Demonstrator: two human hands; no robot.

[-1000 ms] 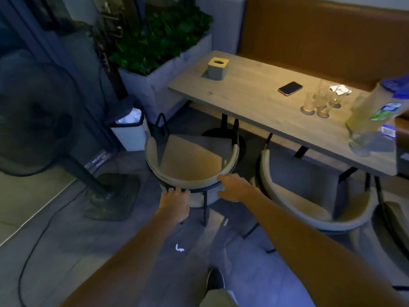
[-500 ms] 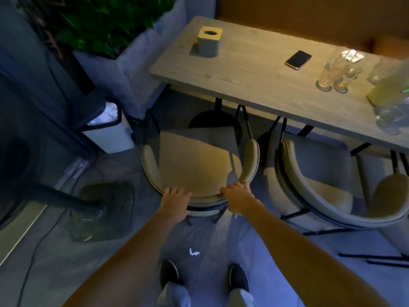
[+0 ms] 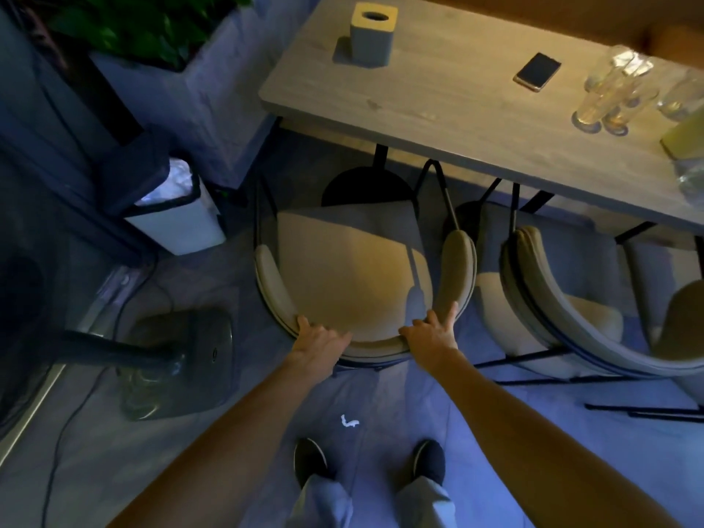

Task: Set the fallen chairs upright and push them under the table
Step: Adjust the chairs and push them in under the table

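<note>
Chair in hand: a beige tub chair stands upright on the floor, its curved back toward the person, its seat front just at the near edge of the table and its front legs under that edge.
Left hand: the left hand lies on the top of the chair's back rim, left of centre, fingers curled over the padding and holding it.
Right hand: the right hand rests on the same rim, right of centre, fingers spread and extended along the rim with the palm down, not wrapped around it.
Second chair: another beige chair stands just to the right, its seat partly under the table.
Table top: a tissue box, a phone and a cluster of drinking glasses.
Left of the chair: a small white bin with a liner, a grey planter with green leaves behind it, and a fan base with its cable on the floor.
Floor near the person: two dark shoes, with a scrap of white paper ahead of them.
</note>
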